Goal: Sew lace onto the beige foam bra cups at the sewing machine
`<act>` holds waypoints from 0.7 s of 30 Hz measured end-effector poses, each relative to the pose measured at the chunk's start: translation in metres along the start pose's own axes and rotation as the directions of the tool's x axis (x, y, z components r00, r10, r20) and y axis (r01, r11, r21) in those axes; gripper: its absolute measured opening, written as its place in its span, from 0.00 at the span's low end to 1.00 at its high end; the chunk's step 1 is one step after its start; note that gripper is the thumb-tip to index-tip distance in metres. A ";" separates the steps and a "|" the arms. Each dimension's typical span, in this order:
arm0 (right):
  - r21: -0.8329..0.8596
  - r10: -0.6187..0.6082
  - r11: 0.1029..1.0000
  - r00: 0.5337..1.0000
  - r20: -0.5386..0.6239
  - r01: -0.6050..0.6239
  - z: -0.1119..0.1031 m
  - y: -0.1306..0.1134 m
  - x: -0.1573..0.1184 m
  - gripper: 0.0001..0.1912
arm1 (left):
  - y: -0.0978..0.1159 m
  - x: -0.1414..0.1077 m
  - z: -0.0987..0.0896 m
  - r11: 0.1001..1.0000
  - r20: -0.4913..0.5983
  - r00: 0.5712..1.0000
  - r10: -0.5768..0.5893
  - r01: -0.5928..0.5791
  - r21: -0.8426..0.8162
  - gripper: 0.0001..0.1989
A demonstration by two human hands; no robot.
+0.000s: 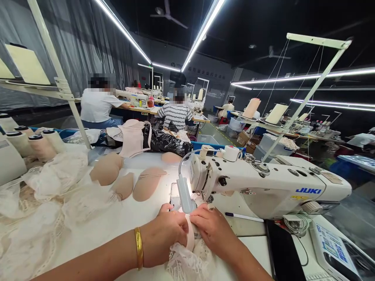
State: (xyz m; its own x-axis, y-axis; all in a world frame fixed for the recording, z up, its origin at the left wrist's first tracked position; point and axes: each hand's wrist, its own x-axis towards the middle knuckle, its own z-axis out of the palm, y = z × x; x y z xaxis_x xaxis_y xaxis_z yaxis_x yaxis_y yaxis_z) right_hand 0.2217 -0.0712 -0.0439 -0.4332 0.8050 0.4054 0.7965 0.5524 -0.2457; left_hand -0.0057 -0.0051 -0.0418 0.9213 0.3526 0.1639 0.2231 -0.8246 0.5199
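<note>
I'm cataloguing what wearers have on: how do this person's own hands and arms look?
The left hand and right hand are gloveless; no sleeves show on the forearms. The left one wears a broad, gold-coloured bangle; none shows on the right.

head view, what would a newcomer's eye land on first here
Probably the big white JUKI sewing machine, stretching across the right side. At its left end, near the bottom centre, the left hand, with a gold bracelet at the wrist, and the right hand meet at pale lacy fabric. Overhead, bright strip lights cut across the dark ceiling.
</note>
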 end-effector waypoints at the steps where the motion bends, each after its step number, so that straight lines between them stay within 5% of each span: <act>1: -0.003 0.018 1.000 1.000 0.002 -0.018 0.001 0.001 0.001 0.19 | 0.000 0.001 0.001 1.000 -0.006 1.000 0.008 -0.008 0.003 0.10; 21: -0.052 0.061 0.997 0.998 -0.009 -0.061 0.003 0.004 0.000 0.20 | 0.000 0.006 -0.016 0.999 0.034 0.999 0.040 -0.040 0.026 0.07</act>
State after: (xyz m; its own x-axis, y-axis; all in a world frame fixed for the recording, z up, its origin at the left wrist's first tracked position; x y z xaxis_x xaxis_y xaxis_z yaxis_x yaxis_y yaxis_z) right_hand 0.2232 -0.0684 -0.0477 -0.3802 0.8351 0.3976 0.8423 0.4902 -0.2241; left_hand -0.0056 0.0043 -0.0277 0.9396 0.3046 0.1559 0.1939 -0.8494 0.4909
